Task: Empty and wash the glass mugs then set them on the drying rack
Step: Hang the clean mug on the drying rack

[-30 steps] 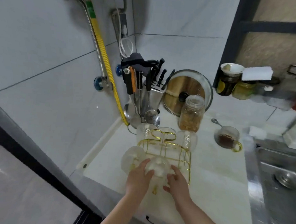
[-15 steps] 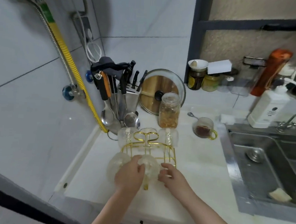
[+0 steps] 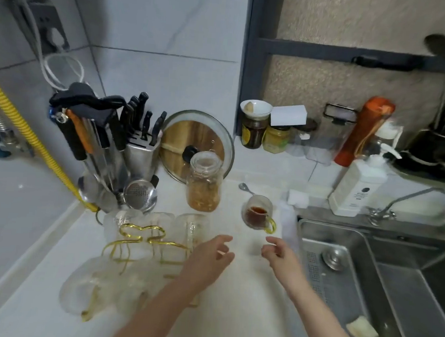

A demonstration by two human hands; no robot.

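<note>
A glass mug [image 3: 259, 214] with a gold handle and dark brown liquid stands on the white counter, left of the sink [image 3: 381, 290]. A gold wire drying rack [image 3: 142, 244] sits at the lower left with several clear glass mugs [image 3: 97, 288] hung on it. My left hand [image 3: 210, 255] hovers over the counter just right of the rack, fingers apart, holding nothing. My right hand [image 3: 280, 254] hovers a little below the full mug, fingers spread and empty, not touching it.
A jar of grains [image 3: 204, 184], a spoon [image 3: 246, 188], a knife block [image 3: 141, 147] and utensil holder line the back. A white soap bottle [image 3: 357, 188] and tap [image 3: 411, 202] stand behind the sink. A sponge [image 3: 361, 333] lies in the basin.
Both hands let go of the mug on the rack and moved right, toward the mug of brown liquid. The view swung right, showing more of the sink.
</note>
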